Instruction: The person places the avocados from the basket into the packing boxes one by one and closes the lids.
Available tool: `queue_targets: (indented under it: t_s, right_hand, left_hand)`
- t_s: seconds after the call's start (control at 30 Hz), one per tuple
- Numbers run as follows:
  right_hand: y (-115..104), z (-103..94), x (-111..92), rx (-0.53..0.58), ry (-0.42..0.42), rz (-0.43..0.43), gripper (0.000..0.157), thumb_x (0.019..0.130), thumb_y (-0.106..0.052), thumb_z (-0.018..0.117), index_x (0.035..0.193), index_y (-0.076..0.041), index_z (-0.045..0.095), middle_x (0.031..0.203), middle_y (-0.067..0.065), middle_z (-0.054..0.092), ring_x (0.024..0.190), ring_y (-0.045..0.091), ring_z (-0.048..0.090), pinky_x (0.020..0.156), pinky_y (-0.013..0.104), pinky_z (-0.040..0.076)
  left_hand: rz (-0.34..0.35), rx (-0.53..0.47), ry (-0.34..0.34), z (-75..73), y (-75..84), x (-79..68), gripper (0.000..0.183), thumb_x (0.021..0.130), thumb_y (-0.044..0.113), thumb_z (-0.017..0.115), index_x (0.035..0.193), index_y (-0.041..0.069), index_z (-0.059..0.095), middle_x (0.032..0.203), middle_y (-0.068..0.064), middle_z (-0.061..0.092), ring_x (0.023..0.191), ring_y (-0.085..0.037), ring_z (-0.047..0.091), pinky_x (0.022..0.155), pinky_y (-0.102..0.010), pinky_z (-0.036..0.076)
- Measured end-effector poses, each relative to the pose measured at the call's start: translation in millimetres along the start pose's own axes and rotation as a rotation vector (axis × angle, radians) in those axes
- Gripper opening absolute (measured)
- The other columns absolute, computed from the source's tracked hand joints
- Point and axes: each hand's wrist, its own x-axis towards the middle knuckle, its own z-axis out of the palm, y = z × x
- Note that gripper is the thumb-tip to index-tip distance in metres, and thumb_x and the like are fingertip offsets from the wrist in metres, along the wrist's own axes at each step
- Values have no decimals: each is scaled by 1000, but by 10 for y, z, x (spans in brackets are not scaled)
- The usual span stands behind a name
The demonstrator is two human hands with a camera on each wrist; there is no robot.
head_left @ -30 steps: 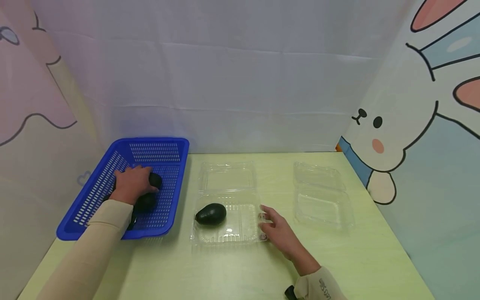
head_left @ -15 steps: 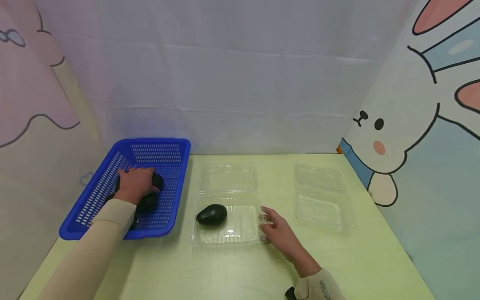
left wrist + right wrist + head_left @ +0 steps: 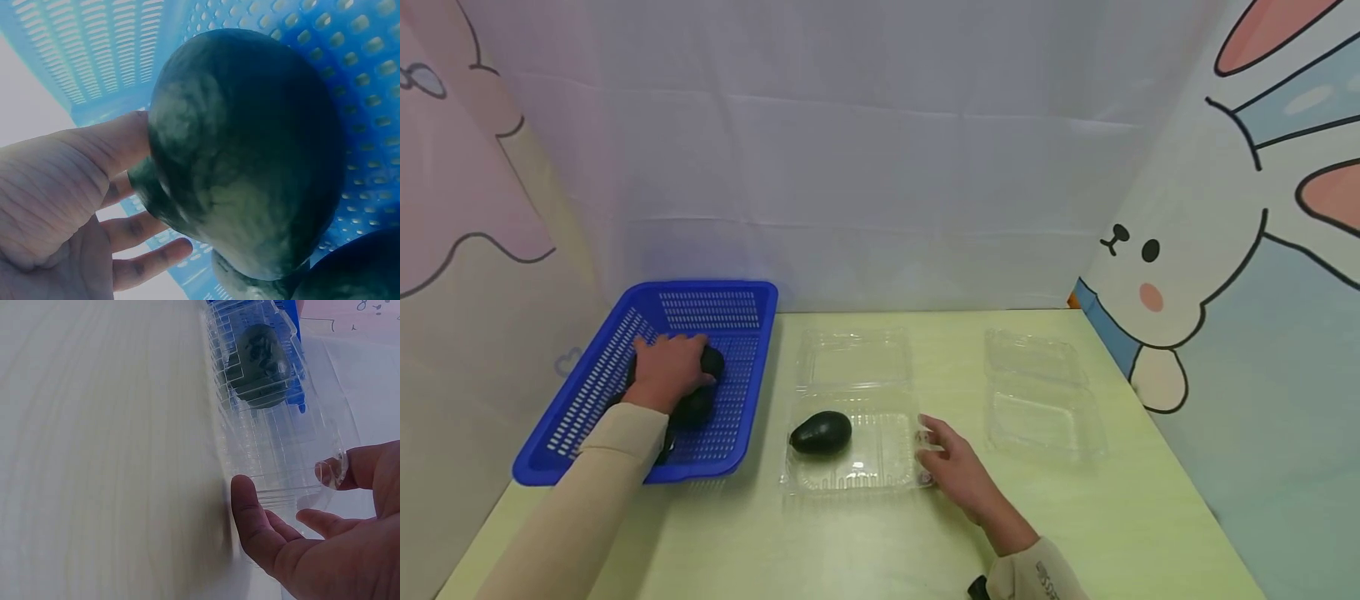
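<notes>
Inside the blue basket (image 3: 752,367), my left hand (image 3: 670,367) reaches down over several dark green avocados. In the left wrist view a large avocado (image 3: 244,150) fills the middle, with the thumb (image 3: 125,139) against its side. My fingers (image 3: 147,262) bend round a partly hidden avocado (image 3: 153,194) behind it; their tips are partly covered. One avocado (image 3: 822,432) lies in the left part of an open clear plastic clamshell container (image 3: 883,450). My right hand (image 3: 962,471) holds that container's right edge, thumb and fingers bent about the rim.
A second open clear clamshell container (image 3: 1041,417) lies to the right on the pale wooden table (image 3: 865,550). A white curtain (image 3: 865,183) hangs behind, with a printed rabbit panel (image 3: 1202,250) on the right. The basket stands at the left, against the wall side.
The view shifts slightly with the head. Both hands stay nearly still, the left in the basket and the right at the container's edge.
</notes>
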Motion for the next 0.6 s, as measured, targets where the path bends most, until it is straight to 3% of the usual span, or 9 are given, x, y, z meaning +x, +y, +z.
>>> queue_targets:
  t_s: [0.27, 0.6]
  right_hand:
    - [4, 4, 4, 14, -2, 9, 55, 100, -2, 60, 153, -2, 46, 139, 27, 53, 115, 37, 61, 74, 40, 58]
    - [44, -1, 20, -1, 0, -8, 55, 100, -1, 60, 153, -3, 46, 140, 27, 53, 115, 37, 61, 73, 39, 57]
  left_hand:
    - [4, -12, 41, -36, 16, -13, 71, 86, 30, 84, 140, -5, 54, 129, -39, 58, 118, -64, 49, 103, -84, 20]
    - [33, -47, 112, -257, 216, -63, 69, 88, 26, 82, 143, -4, 51, 131, -37, 57, 112, -60, 57, 105, -84, 17]
